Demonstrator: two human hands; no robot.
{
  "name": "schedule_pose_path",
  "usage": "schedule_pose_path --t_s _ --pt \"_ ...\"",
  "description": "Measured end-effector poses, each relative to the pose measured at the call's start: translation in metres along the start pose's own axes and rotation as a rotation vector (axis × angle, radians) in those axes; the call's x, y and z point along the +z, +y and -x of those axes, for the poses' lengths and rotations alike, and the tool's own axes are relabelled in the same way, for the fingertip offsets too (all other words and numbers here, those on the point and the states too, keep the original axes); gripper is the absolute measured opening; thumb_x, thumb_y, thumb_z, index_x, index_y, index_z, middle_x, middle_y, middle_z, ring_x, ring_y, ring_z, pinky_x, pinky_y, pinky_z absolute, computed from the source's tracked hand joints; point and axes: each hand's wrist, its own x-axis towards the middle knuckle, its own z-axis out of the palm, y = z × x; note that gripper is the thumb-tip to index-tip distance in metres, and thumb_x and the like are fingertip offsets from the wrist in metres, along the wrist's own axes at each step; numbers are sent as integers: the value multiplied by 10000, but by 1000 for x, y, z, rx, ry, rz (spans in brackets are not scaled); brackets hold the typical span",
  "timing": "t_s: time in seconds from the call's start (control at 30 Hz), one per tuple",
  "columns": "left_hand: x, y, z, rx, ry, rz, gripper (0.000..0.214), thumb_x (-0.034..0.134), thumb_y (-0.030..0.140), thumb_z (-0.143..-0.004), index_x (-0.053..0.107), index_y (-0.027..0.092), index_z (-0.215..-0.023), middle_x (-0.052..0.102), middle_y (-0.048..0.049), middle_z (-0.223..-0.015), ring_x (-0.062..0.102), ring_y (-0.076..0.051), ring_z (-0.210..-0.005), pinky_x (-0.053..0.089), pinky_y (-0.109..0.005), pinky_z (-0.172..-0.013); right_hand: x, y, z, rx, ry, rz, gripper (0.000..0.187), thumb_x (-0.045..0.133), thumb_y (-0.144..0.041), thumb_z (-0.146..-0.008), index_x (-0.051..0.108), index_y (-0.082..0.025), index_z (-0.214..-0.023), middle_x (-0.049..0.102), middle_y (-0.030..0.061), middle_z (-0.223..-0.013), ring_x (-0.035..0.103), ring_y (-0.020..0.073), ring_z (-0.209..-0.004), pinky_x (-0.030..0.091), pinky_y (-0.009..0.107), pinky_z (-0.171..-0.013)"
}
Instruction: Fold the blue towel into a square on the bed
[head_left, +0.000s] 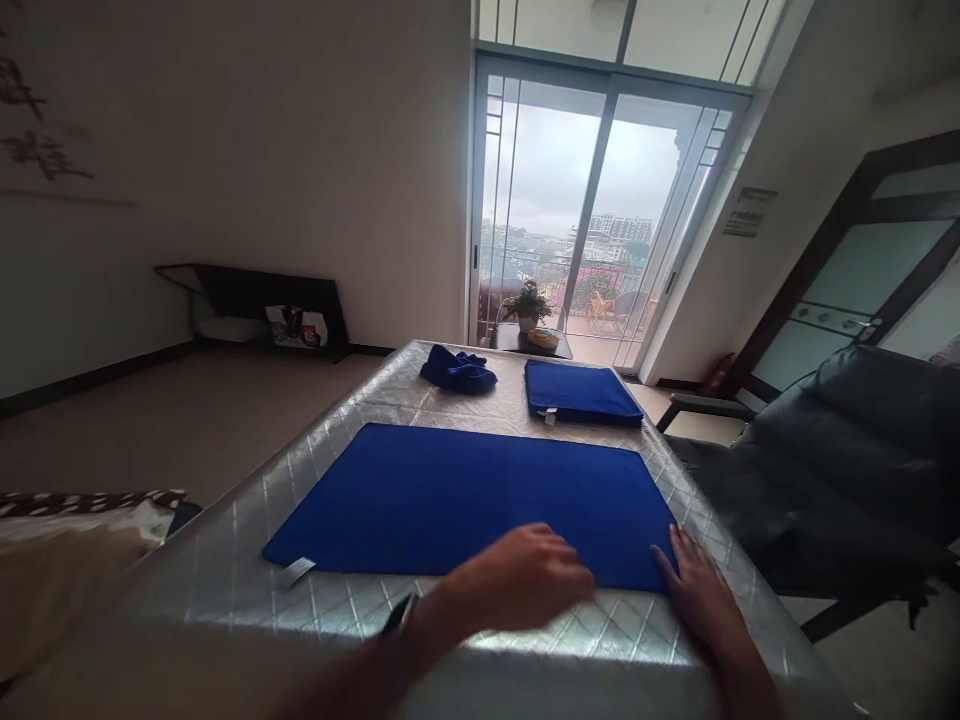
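Observation:
A large blue towel lies spread flat on the silver quilted table. My left hand reaches across over the towel's near edge, fingers curled together; I cannot see anything in them. My right hand rests at the towel's near right corner with fingers stretched out flat on the cloth. A white tag sticks out at the towel's near left corner. At the far end lie a folded blue towel and a crumpled blue cloth.
A black leather armchair stands right of the table. A cushion or bedding sits at the left. Beyond the table are a small plant, glass balcony doors and a low dark shelf on the left wall.

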Motion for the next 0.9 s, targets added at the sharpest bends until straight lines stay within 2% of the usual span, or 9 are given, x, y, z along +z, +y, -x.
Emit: schedule_pose_path --t_s 0.03,0.1,0.17,0.27,0.43,0.6,0.7,0.83,0.9 --pt "-2 -19 5 -76 -14 -6 261 424 264 -1003 685 253 -1013 736 -10 -911 675 -140 -848 511 -303 -856 0 0 0 1 -9 3 800 191 -554 -904 263 -37 -1511 251 117 -1584 227 245 -1456 176 435 -1191" --pt "0 -57 22 -275 -10 -48 312 384 299 -1016 674 239 -1114 722 -53 -1108 658 -180 -1034 479 -344 -951 0 0 0 7 -18 5 805 195 -550 -903 251 -27 -1512 237 122 -1588 209 245 -1461 173 439 -1192" --pt "5 -88 47 -451 -36 -96 409 399 422 -1001 591 210 -1293 587 -113 -1374 529 -250 -1277 401 -412 -1070 2 1 0 0 -11 7 797 199 -541 -905 253 -27 -1511 237 126 -1587 198 246 -1464 175 443 -1191" --pt "12 -112 85 -640 -137 -83 610 343 565 -976 396 213 -1471 343 -111 -1561 297 -276 -1443 244 -452 -1175 5 2 0 -20 4 17 782 198 -528 -908 264 -28 -1507 235 130 -1586 196 243 -1464 178 437 -1189" --pt "1 -117 142 -812 -186 -85 669 277 618 -966 230 261 -1530 194 -47 -1609 157 -244 -1485 104 -414 -1204 4 3 -1 -4 -34 24 804 202 -548 -901 247 -29 -1513 214 121 -1591 189 241 -1466 179 445 -1188" --pt "-19 -125 201 -1044 -181 -157 647 272 594 -976 203 270 -1532 165 -58 -1611 131 -255 -1487 131 -441 -1175 -3 9 2 -8 -67 2 776 225 -549 -902 313 -58 -1496 248 114 -1582 233 230 -1454 222 427 -1177" --pt "-25 -129 222 -1147 -191 -207 628 275 561 -986 181 271 -1535 138 -73 -1613 113 -268 -1488 146 -463 -1159 -13 5 1 15 -108 78 746 271 -535 -899 373 -70 -1473 304 122 -1558 282 254 -1436 243 455 -1165" --pt "-27 -128 226 -1166 -196 -219 675 249 622 -965 143 283 -1538 98 -68 -1620 88 -260 -1493 102 -455 -1167 -38 -48 -1 14 -162 212 709 311 -509 -922 426 -40 -1441 352 165 -1523 300 313 -1423 240 494 -1154" --pt "-26 -128 226 -1163 -194 -196 679 217 633 -962 121 289 -1540 85 -56 -1623 75 -249 -1496 87 -451 -1171 -51 -98 1 -167 -179 149 662 244 -497 -959 373 -113 -1483 294 96 -1557 248 266 -1448 198 470 -1175"
